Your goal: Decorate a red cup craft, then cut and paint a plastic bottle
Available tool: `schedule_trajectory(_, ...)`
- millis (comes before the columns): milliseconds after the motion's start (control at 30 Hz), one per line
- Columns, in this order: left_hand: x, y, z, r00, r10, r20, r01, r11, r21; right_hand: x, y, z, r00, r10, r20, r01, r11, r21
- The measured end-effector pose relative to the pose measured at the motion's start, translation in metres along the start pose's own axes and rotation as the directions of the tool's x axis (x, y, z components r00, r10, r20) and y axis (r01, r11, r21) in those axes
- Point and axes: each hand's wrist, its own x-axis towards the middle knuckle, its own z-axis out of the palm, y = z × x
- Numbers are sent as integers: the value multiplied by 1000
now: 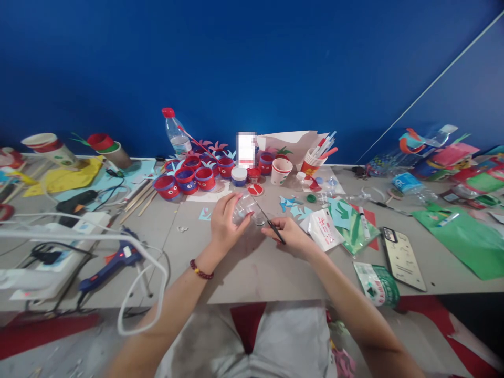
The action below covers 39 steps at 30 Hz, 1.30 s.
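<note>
Bottle [244,208] is sitting beyond the bench's near edge [255,301], long axis unclear. Left hand [227,221], nearer, is gripping it; right hand [290,237] is holding scissors [277,232] alongside.

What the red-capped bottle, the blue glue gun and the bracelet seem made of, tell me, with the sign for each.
Bottle: clear, glossy plastic; the blue wall shows through its upper part.
Glue gun: probably hard plastic, smooth and evenly coloured.
Bracelet: dark red beads, one yellow; wood, stone or plastic, too small to tell.
</note>
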Motion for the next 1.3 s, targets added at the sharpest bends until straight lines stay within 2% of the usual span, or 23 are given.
schedule_trajectory(233,-3,0,2,997,73,26,-74,997,7,-1,-1,-1,1000,-7,-24,7,1000,-28)
schedule_trajectory(533,-5,-2,3,999,44,32,-44,999,2,3,1,-3,1000,19,-21,-20,999,-36)
schedule_trajectory(800,-5,-3,4,996,90,-20,-90,996,0,5,4,-3,1000,20,-15,-20,1000,-3)
schedule_trajectory(1100,-4,-3,3,995,97,-20,-96,995,40,8,7,-3,1000,3,-20,-3,1000,10)
schedule_trajectory(1300,-3,-3,3,998,55,11,-56,998,40,9,10,-3,1000,-23,12,23,1000,-10)
